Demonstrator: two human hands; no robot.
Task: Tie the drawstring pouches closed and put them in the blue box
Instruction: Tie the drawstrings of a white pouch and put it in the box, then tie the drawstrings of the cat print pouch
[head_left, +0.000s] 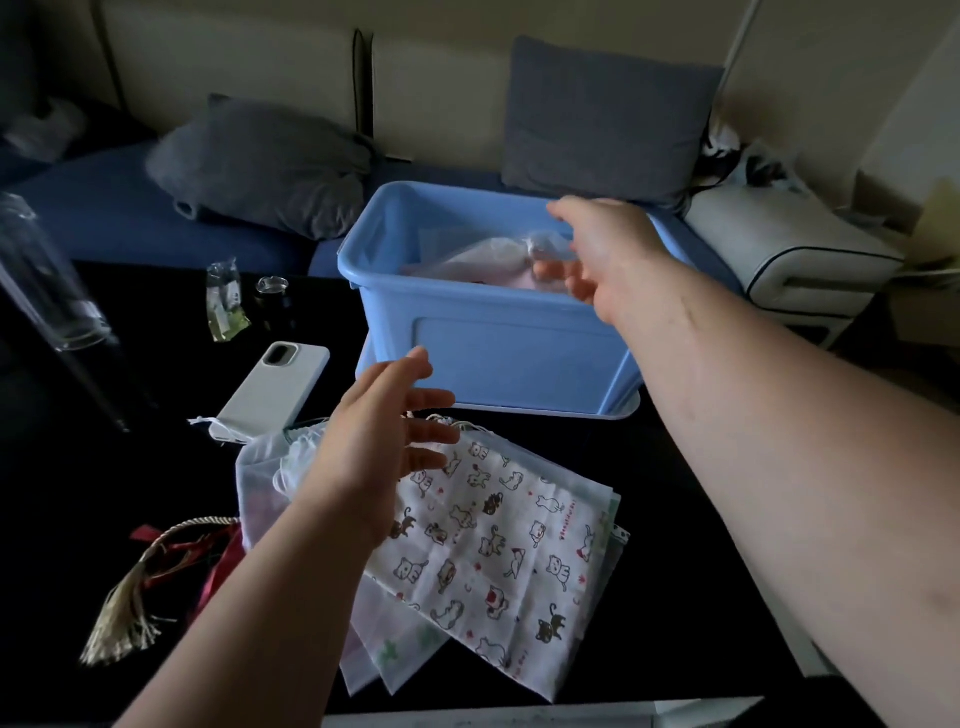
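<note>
The blue box (488, 358) stands on the dark table, and a translucent pinkish pouch (483, 260) lies inside it. My right hand (597, 249) reaches over the box's right rim with its fingers spread loosely just above that pouch; whether it touches the pouch I cannot tell. In front of the box lies a fanned stack of flat pouches, the top one white with a cat print (498, 540). My left hand (379, 452) hovers over the stack's upper left corner, fingers straight and apart, holding nothing.
A white phone (275, 389) lies left of the box. Red ribbon and a beige tassel cord (150, 577) sit at the table's left front. A small plastic packet (223, 301) and a dark jar (272, 301) stand behind. A sofa with grey cushions (260, 166) lies beyond.
</note>
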